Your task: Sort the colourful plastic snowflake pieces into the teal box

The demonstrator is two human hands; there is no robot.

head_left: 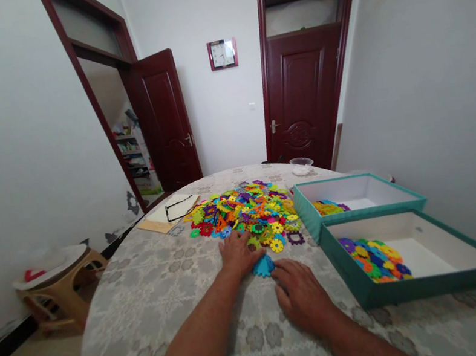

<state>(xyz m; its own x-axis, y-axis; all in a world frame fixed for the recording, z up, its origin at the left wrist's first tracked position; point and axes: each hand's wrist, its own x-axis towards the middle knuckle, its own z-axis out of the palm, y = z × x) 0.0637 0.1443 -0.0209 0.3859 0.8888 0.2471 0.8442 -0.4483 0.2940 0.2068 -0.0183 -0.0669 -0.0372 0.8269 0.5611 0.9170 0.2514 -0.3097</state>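
A blue toothed plastic piece (262,267), perhaps several stacked together, rests on the table between my two hands. My left hand (237,256) lies at the near edge of a heap of colourful plastic gear pieces (253,209). Its fingers are spread toward the heap, and its thumb is beside the blue piece. The fingers of my right hand (302,292) are bent and closed at the blue piece's right edge. Part of that edge is hidden by the fingertips.
Right of the heap stand a teal box (357,177) and, nearer, a dark green box (436,285), both holding gear pieces. Glasses (174,209) lie on papers (158,224) at the left. A clear bowl (301,164) sits at the far edge of the round table (152,316).
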